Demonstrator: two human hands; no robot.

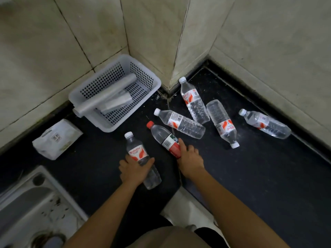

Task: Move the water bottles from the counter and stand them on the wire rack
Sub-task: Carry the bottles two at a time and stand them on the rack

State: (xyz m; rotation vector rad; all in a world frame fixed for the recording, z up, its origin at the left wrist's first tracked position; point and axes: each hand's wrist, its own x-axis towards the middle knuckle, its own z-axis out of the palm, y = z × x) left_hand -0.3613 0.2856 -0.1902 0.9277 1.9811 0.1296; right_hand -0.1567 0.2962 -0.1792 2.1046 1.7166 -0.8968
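Several clear plastic water bottles lie on their sides on the black counter (250,176). My left hand (133,170) is closed around a white-capped bottle (138,151) with an orange label. My right hand (189,158) grips the lower end of a red-capped bottle (161,134) with a red label. Beyond them lie a white-capped bottle (180,123), one near the wall corner (192,100), one with its cap toward me (222,122), and one at the right (265,123). No wire rack is in view.
A white perforated plastic basket (143,76) holding rolls of clear plastic bags (105,96) stands at the back left against the tiled wall. A white packet (57,138) lies left of it. A steel sink (34,210) fills the lower left corner.
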